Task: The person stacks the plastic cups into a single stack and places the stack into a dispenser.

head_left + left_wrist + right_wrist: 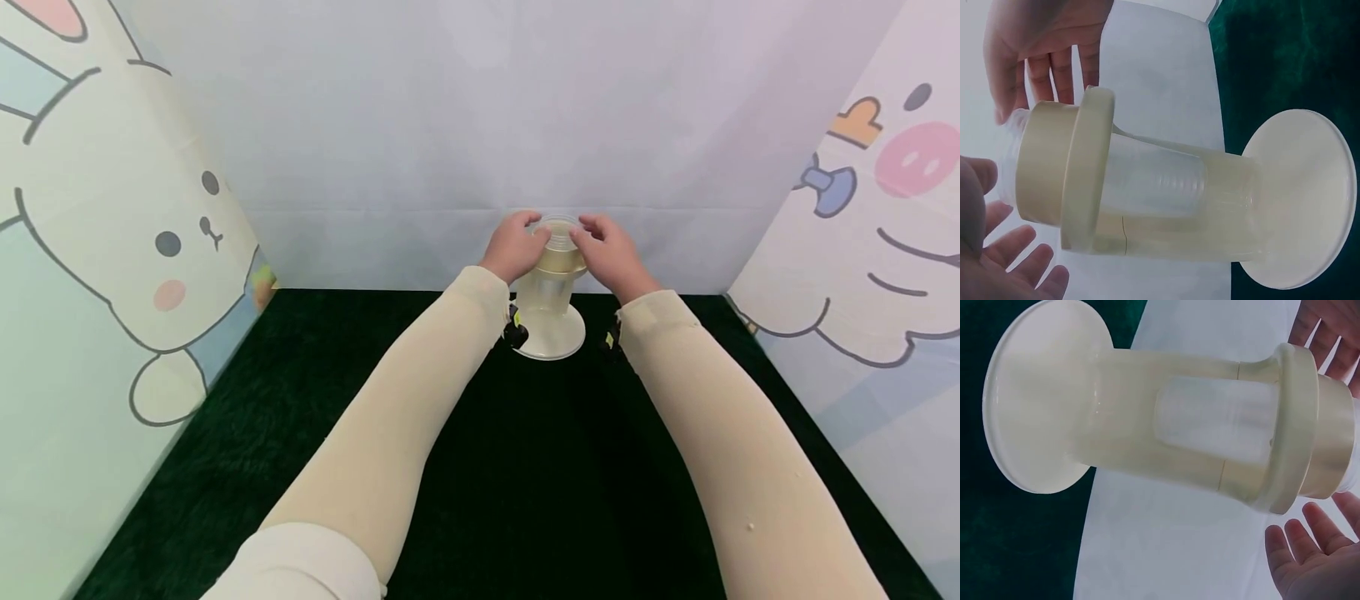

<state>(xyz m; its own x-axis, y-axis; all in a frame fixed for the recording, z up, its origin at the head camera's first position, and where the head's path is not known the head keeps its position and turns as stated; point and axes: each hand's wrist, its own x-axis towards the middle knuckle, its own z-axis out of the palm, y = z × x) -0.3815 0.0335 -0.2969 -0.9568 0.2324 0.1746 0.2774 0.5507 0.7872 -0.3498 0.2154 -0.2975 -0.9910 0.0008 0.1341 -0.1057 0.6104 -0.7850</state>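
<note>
A cream-coloured cup dispenser [545, 292] stands upright on its wide round base [551, 335] at the far side of the table. Clear plastic cups [560, 232] sit inside it; their ridged rims rise above the top collar [1047, 162], and more cup shows through the body's cut-out [1216, 419]. My left hand [516, 246] is at the left of the cup rims, thumb and fingertips close by them, other fingers loosely spread. On the opposite side my right hand [611, 250] mirrors it, its fingers relaxed around the top.
Dark green cloth [517, 467] covers the table. A pale curtain [480, 125] hangs right behind the dispenser. Cartoon-printed panels, a rabbit [135, 250] on the left and a pig [885, 233] on the right, flank the table.
</note>
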